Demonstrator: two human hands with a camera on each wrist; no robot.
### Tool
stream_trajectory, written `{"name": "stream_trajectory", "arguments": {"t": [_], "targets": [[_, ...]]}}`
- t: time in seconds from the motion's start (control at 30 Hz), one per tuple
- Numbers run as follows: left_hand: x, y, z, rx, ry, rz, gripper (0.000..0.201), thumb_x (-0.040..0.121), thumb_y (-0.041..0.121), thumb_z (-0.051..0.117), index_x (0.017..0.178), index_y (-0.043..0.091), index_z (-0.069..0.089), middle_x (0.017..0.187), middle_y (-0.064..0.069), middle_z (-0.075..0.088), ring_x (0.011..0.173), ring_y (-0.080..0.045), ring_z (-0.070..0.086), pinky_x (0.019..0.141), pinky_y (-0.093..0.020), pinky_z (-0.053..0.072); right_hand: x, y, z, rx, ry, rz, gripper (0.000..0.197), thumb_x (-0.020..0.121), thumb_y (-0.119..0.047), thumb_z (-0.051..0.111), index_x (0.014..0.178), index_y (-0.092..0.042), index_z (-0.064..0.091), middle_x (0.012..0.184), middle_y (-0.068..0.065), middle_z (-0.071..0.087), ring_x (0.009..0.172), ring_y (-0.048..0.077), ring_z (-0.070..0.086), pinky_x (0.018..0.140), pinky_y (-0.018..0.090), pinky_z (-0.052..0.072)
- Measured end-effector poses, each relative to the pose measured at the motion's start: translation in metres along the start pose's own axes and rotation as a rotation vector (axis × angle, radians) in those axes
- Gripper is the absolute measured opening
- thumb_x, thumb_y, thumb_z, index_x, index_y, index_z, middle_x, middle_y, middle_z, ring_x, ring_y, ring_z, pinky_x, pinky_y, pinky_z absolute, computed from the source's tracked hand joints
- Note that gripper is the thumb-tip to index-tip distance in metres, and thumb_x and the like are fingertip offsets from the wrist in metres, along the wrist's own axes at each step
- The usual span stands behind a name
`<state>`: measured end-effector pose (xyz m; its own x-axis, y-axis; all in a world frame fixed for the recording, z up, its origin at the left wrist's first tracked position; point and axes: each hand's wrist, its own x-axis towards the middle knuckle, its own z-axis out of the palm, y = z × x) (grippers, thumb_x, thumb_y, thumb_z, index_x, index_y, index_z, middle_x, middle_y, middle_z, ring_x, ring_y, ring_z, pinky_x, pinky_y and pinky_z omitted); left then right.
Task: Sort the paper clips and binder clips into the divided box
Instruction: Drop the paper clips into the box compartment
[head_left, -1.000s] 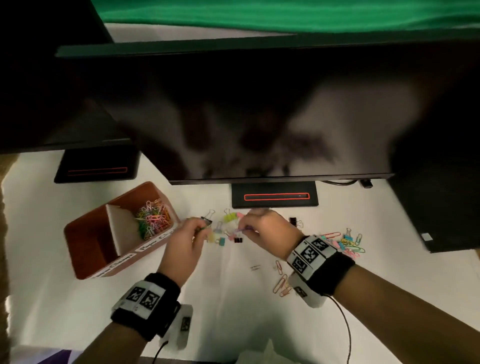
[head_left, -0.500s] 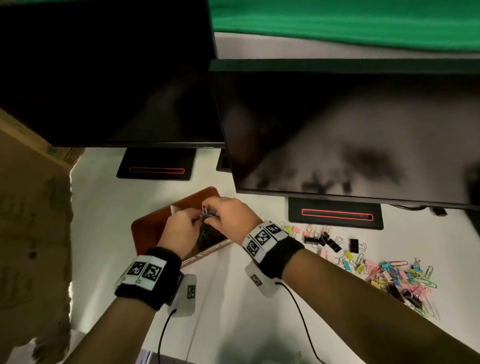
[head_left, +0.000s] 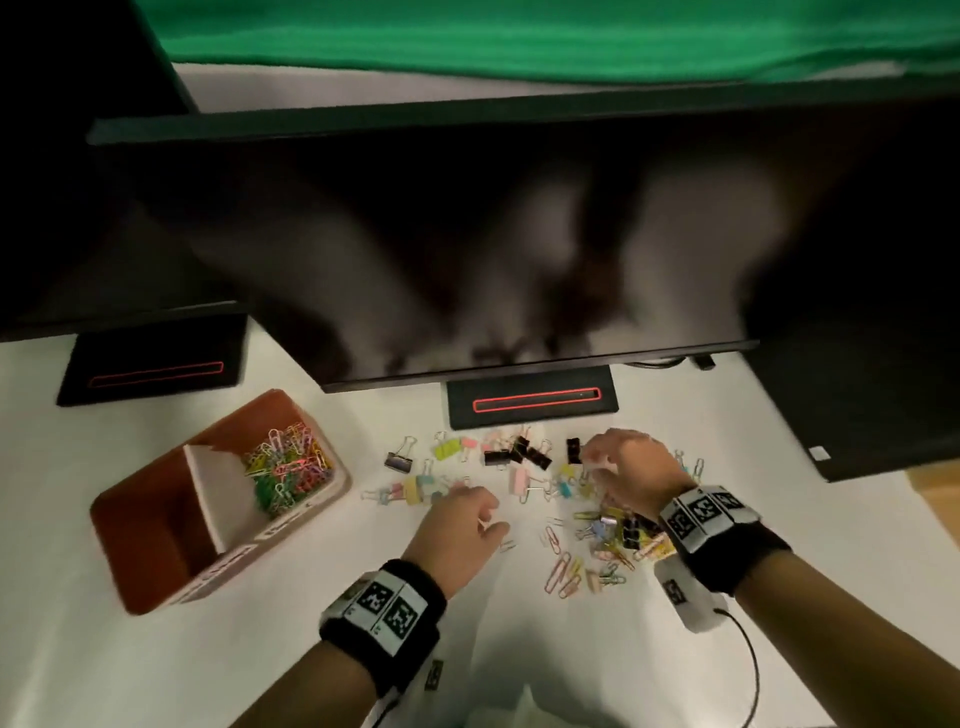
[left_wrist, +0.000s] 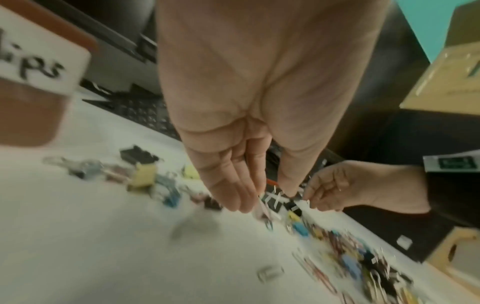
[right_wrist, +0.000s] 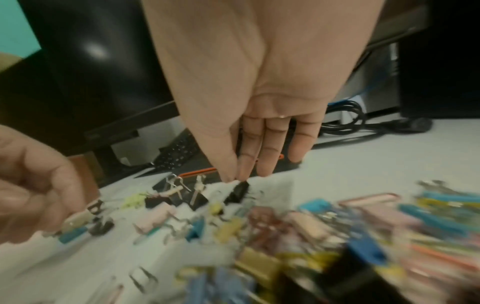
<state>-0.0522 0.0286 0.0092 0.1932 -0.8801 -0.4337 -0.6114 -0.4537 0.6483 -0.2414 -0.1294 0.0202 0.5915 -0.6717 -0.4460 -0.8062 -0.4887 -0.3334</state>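
We look down at a white table (head_left: 130, 649). The brown divided box (head_left: 150, 566) sits at 9 o'clock from our hands, and its far half holds a heap of colored paper clips (head_left: 288, 470); the near half looks dark inside. Loose binder clips (head_left: 511, 454) lie at 12 o'clock, near the edge of the monitor stand (head_left: 532, 402). More clips, mixed together (head_left: 608, 540), are piled at 3 o'clock, partly under our right wrist. Our left hand (head_left: 457, 532) floats over the table with its fingers straight and close together, holding nothing. Our right hand (head_left: 631, 473) reaches down, and its thumb and first finger pinch a black binder clip (right_wrist: 237, 193). The table is bare at 6 o'clock, between our arms.
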Motion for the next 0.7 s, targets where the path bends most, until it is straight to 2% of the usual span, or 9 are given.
{"name": "stream_trajectory", "arguments": {"t": [0.1, 0.23, 0.3, 0.43, 0.53, 0.7], "targets": [[0.017, 0.010, 0.026, 0.039, 0.001, -0.063, 0.037, 0.087, 0.033, 0.058, 0.118, 0.014, 0.055, 0.108, -0.003, 0.059, 0.095, -0.014, 0.057, 0.087, -0.028, 0.049, 0.001, 0.014, 0.007, 0.014, -0.084, -0.040, 0.026, 0.088, -0.019, 0.050, 0.111, -0.027, 0.061, 0.123, -0.005, 0.056, 0.111, 0.019, 0.054, 0.097, 0.038, 0.045], [0.036, 0.023, 0.044, 0.067, 0.107, -0.116, 0.038, 0.086, 0.031, 0.060, 0.117, 0.011, 0.054, 0.118, -0.004, 0.050, 0.105, -0.019, 0.054, 0.093, -0.033, 0.048, 0.015, 0.018, 0.014, 0.024, -0.105, -0.122, 0.025, 0.087, -0.016, 0.055, 0.109, -0.024, 0.063, 0.122, -0.003, 0.054, 0.110, 0.019, 0.053, 0.095, 0.034, 0.046], [0.045, 0.028, 0.048, 0.066, 0.156, -0.141, 0.034, 0.084, 0.029, 0.062, 0.114, 0.013, 0.055, 0.119, -0.005, 0.048, 0.104, -0.021, 0.055, 0.093, -0.036, 0.049, 0.024, 0.018, 0.014, -0.011, -0.121, -0.154, 0.023, 0.089, -0.017, 0.056, 0.109, -0.021, 0.065, 0.121, 0.000, 0.054, 0.109, 0.021, 0.054, 0.093, 0.031, 0.046], [0.055, 0.032, 0.052, 0.081, 0.209, -0.145, 0.022, 0.083, 0.023, 0.065, 0.102, 0.013, 0.059, 0.111, -0.005, 0.052, 0.096, -0.023, 0.056, 0.089, -0.036, 0.050, 0.033, 0.023, 0.012, -0.024, -0.169, -0.206, 0.020, 0.090, -0.016, 0.053, 0.104, -0.019, 0.067, 0.116, 0.003, 0.056, 0.102, 0.022, 0.056, 0.085, 0.028, 0.046], [0.055, 0.033, 0.053, 0.075, 0.218, -0.146, 0.016, 0.083, 0.019, 0.065, 0.097, 0.013, 0.058, 0.103, -0.004, 0.053, 0.090, -0.022, 0.056, 0.086, -0.034, 0.049, 0.033, 0.029, 0.014, -0.042, -0.152, -0.234, 0.019, 0.090, -0.018, 0.054, 0.103, -0.017, 0.068, 0.116, 0.004, 0.053, 0.104, 0.023, 0.054, 0.090, 0.031, 0.047], [0.053, 0.027, 0.055, 0.047, 0.243, -0.128, 0.014, 0.086, 0.012, 0.059, 0.099, 0.015, 0.055, 0.090, -0.001, 0.056, 0.084, -0.016, 0.055, 0.074, -0.025, 0.045, 0.033, 0.040, 0.016, 0.031, -0.099, -0.211, 0.015, 0.090, -0.021, 0.057, 0.098, -0.013, 0.067, 0.118, 0.003, 0.045, 0.100, 0.019, 0.055, 0.094, 0.032, 0.047]]}}
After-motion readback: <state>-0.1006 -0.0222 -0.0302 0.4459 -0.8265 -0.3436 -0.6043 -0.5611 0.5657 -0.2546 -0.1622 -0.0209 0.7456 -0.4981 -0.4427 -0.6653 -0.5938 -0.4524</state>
